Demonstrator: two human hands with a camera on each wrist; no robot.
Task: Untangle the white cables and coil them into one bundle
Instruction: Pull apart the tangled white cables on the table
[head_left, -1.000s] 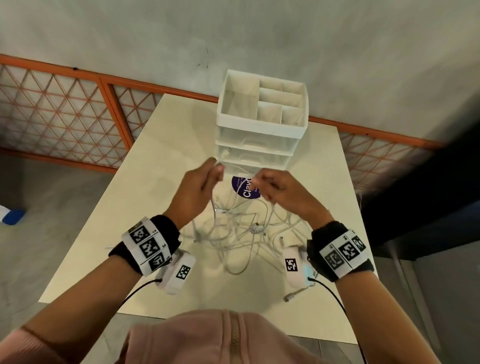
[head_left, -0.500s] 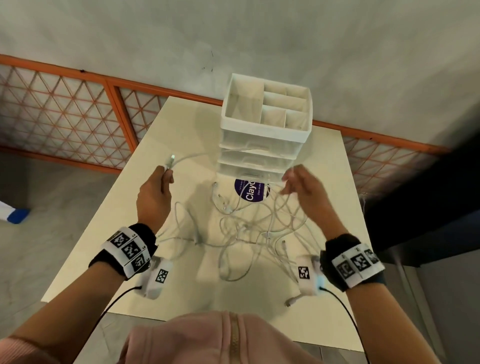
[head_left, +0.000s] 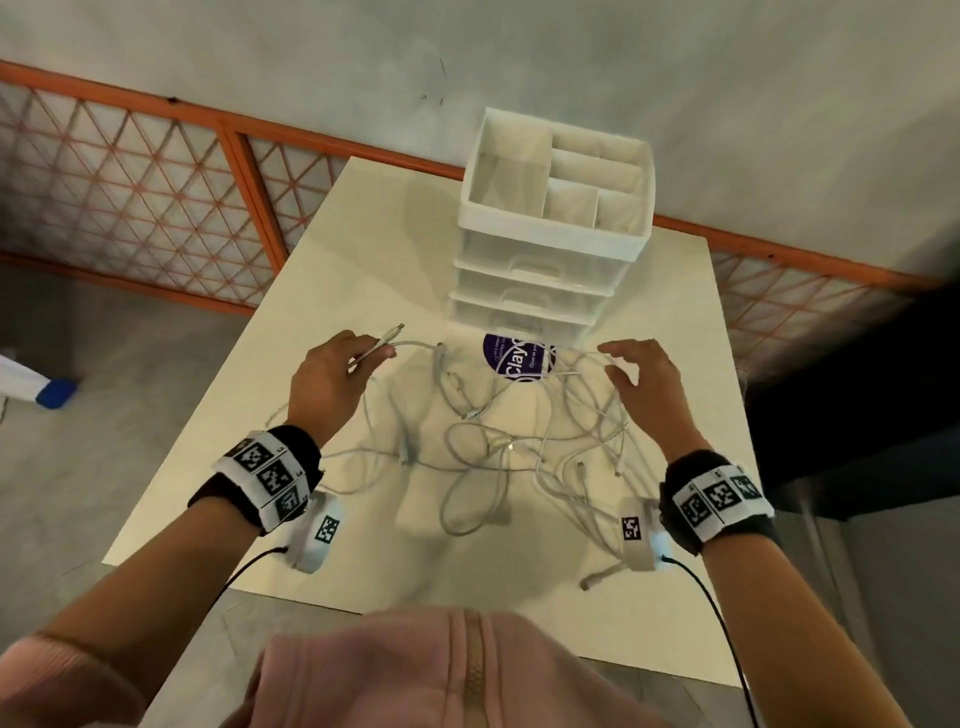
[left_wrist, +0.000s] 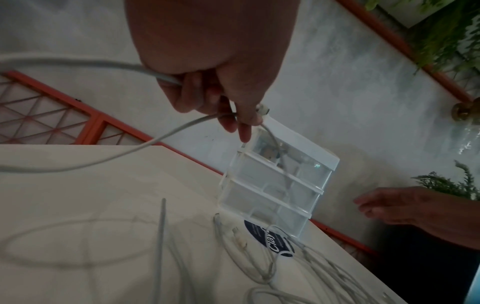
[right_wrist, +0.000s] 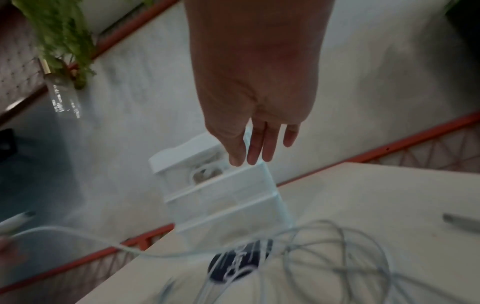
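Left hand (head_left: 332, 379) pinches one white cable (head_left: 410, 344) near its plug end (head_left: 392, 331), thumb and fingers curled around it; the plug pokes out past the fingertips, lifted off the table (head_left: 218, 447). From the left wrist view the same cable (left_wrist: 155, 142) runs out of the grip in two strands, one sagging back toward the table. Right hand (head_left: 644, 384) hovers over the right side of the tangle, fingers spread and relaxed, holding nothing; the right wrist view shows fingers (right_wrist: 259, 144) straight, nothing between them. White cables (head_left: 519, 447) lie in a loose tangled heap mid-table, between the two hands and nearer the person, loops overlapping, several connectors visible; not coiled. One stray cable end (head_left: 597, 577) sits near the front right table edge. Behind the heap stands a white drawer organizer (head_left: 550, 244) with an open divided top tray. Dark round sticker (head_left: 514, 356) on the table at its base, partly under cable loops.
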